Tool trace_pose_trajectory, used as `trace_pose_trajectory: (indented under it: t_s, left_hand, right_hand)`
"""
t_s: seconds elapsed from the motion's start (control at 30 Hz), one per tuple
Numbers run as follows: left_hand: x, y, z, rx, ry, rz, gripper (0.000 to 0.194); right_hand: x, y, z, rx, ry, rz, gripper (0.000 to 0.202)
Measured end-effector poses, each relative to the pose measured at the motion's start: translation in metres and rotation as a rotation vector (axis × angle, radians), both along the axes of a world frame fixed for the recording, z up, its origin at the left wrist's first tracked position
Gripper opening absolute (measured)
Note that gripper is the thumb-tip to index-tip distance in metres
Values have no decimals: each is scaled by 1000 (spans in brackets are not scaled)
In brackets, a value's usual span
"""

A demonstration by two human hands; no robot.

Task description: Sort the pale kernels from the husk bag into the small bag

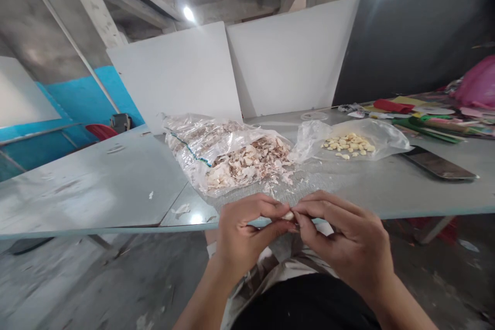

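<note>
Just beyond the table's front edge, my left hand [247,232] pinches a small pale garlic clove [288,215] between thumb and fingers. Against the clove's right side, the fingertips of my right hand [344,237] are pressed together; whether they grip the clove itself or a bit of its skin is too small to tell. Past my hands, a clear plastic bag [189,157] lies open with a heap of papery garlic skins [251,162] on it. To its right, peeled cloves [350,144] rest on another clear bag [389,139].
A dark phone [441,164] lies on the grey table [88,180] at the right. Behind it are coloured scraps [425,124], a red roll [393,106] and a pink bag [477,85]. White boards [294,56] and a dark board [410,41] stand along the back.
</note>
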State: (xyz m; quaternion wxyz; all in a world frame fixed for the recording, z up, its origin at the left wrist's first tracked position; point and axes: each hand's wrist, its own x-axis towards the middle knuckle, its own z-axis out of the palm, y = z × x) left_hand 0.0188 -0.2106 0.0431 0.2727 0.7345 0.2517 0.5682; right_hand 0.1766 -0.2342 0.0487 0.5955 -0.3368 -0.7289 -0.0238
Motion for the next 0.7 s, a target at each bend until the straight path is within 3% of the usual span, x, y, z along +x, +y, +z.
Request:
trace_pose_trajectory:
  t_s: [0.33,0.53,0.7]
  left_hand:
    - [3,0,-7,-240,-122,-134,18]
    - [0,2,-9,-238,-132,-17,16]
    - [1,2,-2,-170,-59,19,10]
  right_hand:
    - [1,2,-2,-127,62,81,14]
    - [5,1,-1,-223,46,166,16]
    - [4,7,0,-233,47,146,17]
